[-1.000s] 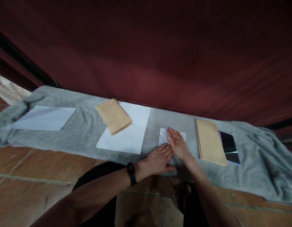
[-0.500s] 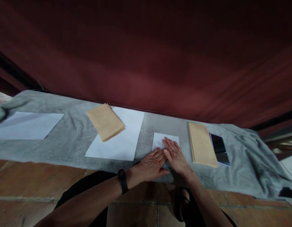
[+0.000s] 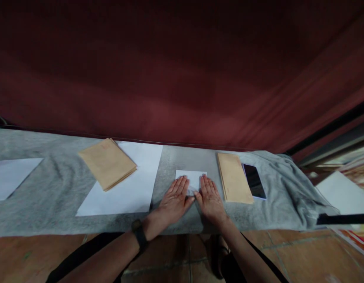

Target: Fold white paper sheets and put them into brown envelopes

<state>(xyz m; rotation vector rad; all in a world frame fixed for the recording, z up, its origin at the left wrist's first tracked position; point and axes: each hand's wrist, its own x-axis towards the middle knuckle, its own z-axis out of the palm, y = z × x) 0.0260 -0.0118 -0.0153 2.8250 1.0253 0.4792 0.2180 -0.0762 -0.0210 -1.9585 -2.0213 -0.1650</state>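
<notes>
A small folded white paper (image 3: 194, 179) lies on the grey cloth in front of me. My left hand (image 3: 176, 198) rests flat over its left side, fingers stretched forward. On its right side lies my right hand (image 3: 210, 200), also flat, with the thumb near the paper's lower edge. Both palms cover parts of the paper. Left of them a stack of brown envelopes (image 3: 108, 163) lies aslant on large white sheets (image 3: 140, 173). To the right is a second stack of brown envelopes (image 3: 235, 179), with a phone (image 3: 254, 181) beside it.
The grey cloth (image 3: 60, 212) covers a long, narrow surface, rumpled at its right end. More white paper (image 3: 13, 177) lies at the far left. A dark red panel (image 3: 182, 98) rises along the back edge. Brown floor tiles (image 3: 167, 255) show below.
My hands have moved apart, from overlapping near the paper's middle to its left and right sides. The camera view has shifted to the right.
</notes>
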